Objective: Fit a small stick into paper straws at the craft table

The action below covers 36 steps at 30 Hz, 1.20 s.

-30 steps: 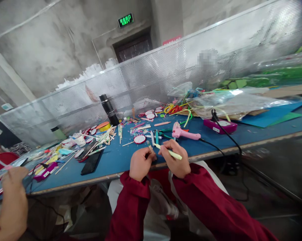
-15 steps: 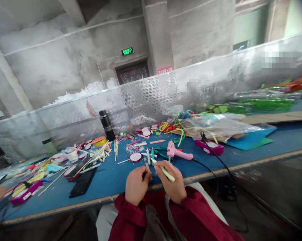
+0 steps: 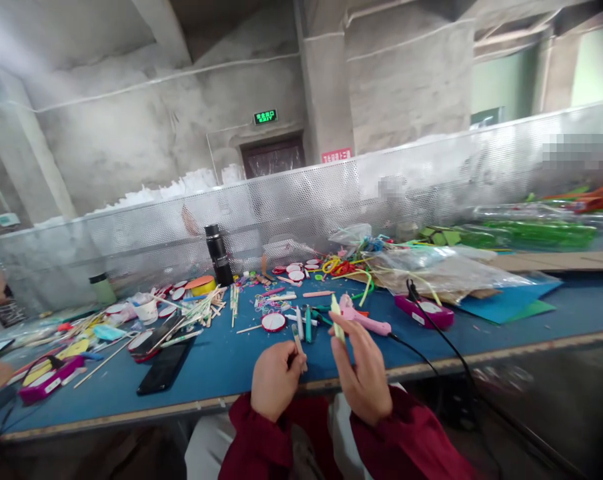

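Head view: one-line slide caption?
Left hand grips a craft stick, right hand a pale stick, over a cluttered blue table.

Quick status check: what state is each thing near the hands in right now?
left hand: closed around a wooden stick.
right hand: fingers extended, holding a pale yellow stick upright.
pink glue gun: lying on the blue table, cord attached.
black phone: flat, screen dark.
black flask: upright, capped.

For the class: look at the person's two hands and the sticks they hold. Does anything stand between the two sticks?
Nothing visible does. The left hand grips a thin brown wooden stick, the right hand a pale yellow-green stick; only open air above the blue table separates them.
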Available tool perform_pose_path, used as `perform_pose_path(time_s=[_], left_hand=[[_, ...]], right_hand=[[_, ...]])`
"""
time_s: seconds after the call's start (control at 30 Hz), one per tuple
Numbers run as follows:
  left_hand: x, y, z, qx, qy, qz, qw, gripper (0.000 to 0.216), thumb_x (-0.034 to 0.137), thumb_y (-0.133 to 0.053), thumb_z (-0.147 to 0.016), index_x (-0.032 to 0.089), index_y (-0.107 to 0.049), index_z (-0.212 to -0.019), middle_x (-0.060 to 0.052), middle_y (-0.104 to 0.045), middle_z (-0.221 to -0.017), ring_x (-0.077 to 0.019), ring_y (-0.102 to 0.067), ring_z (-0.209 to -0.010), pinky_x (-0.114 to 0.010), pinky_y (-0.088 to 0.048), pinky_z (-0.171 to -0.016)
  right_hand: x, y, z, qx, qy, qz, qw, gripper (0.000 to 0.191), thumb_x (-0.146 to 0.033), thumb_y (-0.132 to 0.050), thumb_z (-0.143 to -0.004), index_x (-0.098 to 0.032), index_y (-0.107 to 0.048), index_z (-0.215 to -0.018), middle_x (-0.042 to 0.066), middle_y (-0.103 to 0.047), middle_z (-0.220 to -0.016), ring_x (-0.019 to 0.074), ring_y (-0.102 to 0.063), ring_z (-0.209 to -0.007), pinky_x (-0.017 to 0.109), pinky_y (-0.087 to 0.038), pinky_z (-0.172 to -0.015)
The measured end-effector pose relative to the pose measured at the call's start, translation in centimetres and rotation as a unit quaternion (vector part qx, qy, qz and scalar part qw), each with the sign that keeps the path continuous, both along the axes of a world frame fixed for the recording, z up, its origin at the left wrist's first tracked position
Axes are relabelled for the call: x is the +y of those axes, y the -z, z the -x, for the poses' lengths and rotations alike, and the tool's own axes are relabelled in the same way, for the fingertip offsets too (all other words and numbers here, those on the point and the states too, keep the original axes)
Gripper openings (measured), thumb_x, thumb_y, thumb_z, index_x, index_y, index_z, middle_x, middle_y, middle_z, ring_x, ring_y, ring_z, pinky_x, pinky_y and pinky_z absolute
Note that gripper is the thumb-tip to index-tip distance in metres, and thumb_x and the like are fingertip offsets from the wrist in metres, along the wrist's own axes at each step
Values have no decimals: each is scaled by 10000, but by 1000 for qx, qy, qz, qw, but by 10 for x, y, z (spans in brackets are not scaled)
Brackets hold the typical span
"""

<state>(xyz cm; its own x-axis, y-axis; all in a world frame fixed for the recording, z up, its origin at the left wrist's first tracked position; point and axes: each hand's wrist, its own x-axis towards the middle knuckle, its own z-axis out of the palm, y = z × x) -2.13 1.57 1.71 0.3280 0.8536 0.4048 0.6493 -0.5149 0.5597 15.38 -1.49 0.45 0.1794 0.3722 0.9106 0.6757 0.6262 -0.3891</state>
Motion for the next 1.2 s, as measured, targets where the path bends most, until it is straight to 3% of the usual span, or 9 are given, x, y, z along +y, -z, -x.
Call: perform_pose_path(time_s=[0.07,0.17,0.23,0.47,0.63,0.87,0.97,1.07,1.2], left_hand=[[0,0,0,1,-6,3,1000,220,257,-531,-918,203,-624,-726,-12,-688,-778,-154,-609,-766,-252,-385,-714],[0,-1,0,1,-9,2,1000,214,260,-536,-918,206,-621,-729,-7,-689,-783,-154,-612,-773,-253,-386,-727],[-1,-1,1,2,-10,-3,1000,218,273,-538,-923,206,-618,-731,-5,-688,-783,-156,-612,-775,-254,-384,-725],[-1,0,1,8,-12,-14,1000,246,297,-537,-940,207,-615,-725,-3,-693,-786,-158,-614,-783,-264,-376,-726],[-2,-1,1,8,-3,-12,1000,218,288,-545,-935,213,-633,-749,-3,-705,-805,-158,-618,-782,-260,-384,-717],[-3,-2,3,10,2,-10,1000,236,304,-543,-941,214,-639,-745,-3,-713,-806,-155,-620,-774,-251,-387,-710],[-3,-3,3,10,1,-9,1000,230,307,-546,-941,218,-636,-748,2,-712,-807,-153,-620,-774,-250,-384,-710],[-3,-3,3,12,3,-7,1000,229,305,-543,-943,219,-637,-753,-1,-706,-804,-153,-616,-772,-251,-376,-705],[-3,-2,2,12,2,-8,1000,221,288,-542,-941,213,-631,-754,-4,-694,-806,-151,-604,-770,-251,-358,-700]], right_hand=[[-1,-10,-10,12,26,-47,998,376,-200,-530,-958,-268,-610,-1320,90,-704,-1183,272,-654,-1065,419,-493,-940],[-4,-19,-26,59,63,-69,994,296,-206,-569,-941,-260,-683,-1208,67,-727,-981,200,-639,-729,348,-513,-710],[-4,-18,-35,75,79,-75,991,244,-218,-595,-928,-253,-715,-1138,55,-719,-896,175,-589,-631,325,-486,-628],[-4,-6,-48,68,98,-41,992,269,-262,-596,-927,-229,-691,-1176,82,-722,-969,235,-661,-832,363,-497,-755],[12,-37,-52,-72,92,-15,993,279,-302,-539,-952,-215,-677,-1179,91,-741,-1043,251,-674,-936,401,-466,-894],[64,-102,-62,-289,78,215,929,364,-305,-433,-967,-239,-722,-1179,44,-778,-888,231,-713,-882,343,-467,-857],[89,-112,-66,-320,93,271,903,373,-321,-434,-957,-267,-722,-1189,28,-788,-933,229,-722,-900,323,-481,-837],[112,-118,-75,-340,84,317,881,401,-281,-393,-965,-298,-725,-1188,7,-739,-1217,239,-696,-1062,339,-480,-922],[139,-128,-94,-330,75,327,882,387,-228,-422,-956,-261,-729,-1190,19,-730,-1239,214,-680,-1090,302,-484,-934]])
